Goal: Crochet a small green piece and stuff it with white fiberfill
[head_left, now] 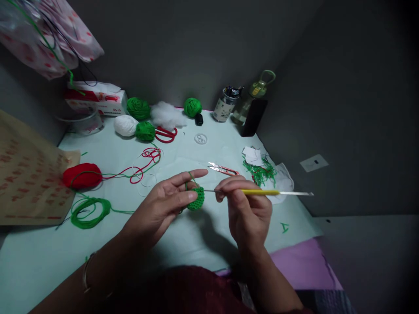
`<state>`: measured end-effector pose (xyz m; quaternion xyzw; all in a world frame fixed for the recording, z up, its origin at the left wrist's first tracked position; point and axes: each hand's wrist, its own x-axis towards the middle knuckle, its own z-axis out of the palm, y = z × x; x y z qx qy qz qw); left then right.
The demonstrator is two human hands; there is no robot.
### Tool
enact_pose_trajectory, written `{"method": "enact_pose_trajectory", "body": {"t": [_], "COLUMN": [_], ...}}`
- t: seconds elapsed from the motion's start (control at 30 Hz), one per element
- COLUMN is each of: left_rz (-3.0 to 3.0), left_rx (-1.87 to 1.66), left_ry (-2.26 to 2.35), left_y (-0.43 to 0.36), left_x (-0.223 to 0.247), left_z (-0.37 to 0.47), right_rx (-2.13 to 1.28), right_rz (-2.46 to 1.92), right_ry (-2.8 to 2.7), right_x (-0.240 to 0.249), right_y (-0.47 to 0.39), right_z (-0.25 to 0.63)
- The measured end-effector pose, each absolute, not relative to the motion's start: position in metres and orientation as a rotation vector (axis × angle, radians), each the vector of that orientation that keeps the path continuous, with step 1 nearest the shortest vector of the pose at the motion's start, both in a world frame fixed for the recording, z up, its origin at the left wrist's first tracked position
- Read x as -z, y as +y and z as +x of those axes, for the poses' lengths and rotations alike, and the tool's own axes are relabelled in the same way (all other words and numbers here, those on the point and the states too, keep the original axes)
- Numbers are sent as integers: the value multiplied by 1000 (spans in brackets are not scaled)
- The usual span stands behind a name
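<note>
Between the thumb and fingers of my left hand [166, 200] is a small round green crochet piece [197, 199]. Green yarn loops around the fingers of that hand, and the index finger stretches out above the piece. My right hand [247, 207] grips a crochet hook [262, 192] with a yellow handle. The hook's thin metal end reaches left to the edge of the crochet piece; whether its tip is inside a stitch I cannot tell. A coil of green yarn [90, 213] lies left of my left hand, with a strand running toward it.
Thread snips [225, 169] lie just beyond my hands. Red scissors [166, 134], a red yarn ball [82, 175], green yarn balls [138, 108] and white stuffing [167, 115] are farther off. Green yarn scraps [263, 171] lie right. A paper bag [32, 174] stands left, a bottle [242, 109] at the back.
</note>
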<state>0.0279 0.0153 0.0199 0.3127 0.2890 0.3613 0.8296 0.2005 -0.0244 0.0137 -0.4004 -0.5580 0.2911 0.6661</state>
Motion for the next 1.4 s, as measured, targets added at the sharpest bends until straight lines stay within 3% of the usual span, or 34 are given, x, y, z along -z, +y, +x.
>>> {"method": "enact_pose_trajectory", "body": {"t": [0.1,0.23,0.37,0.47,0.73,1.03,1.4], "left_rz": [800,901,789,595,670,1067,1287], "left_rx": [-781,-857,-943,-797,-788,-711,-741], "left_ry": [626,758,762,611,586,692,809], "left_y": [13,9,8,10,15,19,18], "left_x": [-19,-16,-15,-17,-17,-23,-32], "left_z": [31,36,39,39,33,21,21], "right_rx": [-782,-656,-278,-8,-757,-1054,-1025], "right_rz": [-889,-963,-1057,-1046,-902,-828,-807], "right_ry": [-1252,-1352,-1616,-1730,-1235,-1110,-1280], "right_x": [-10,-7,-3,-2,-7,-7,-13], "right_y": [-20,-19,-24,-26,-18,-10,-16], "right_z": [198,194,191,191,198,203,213]}}
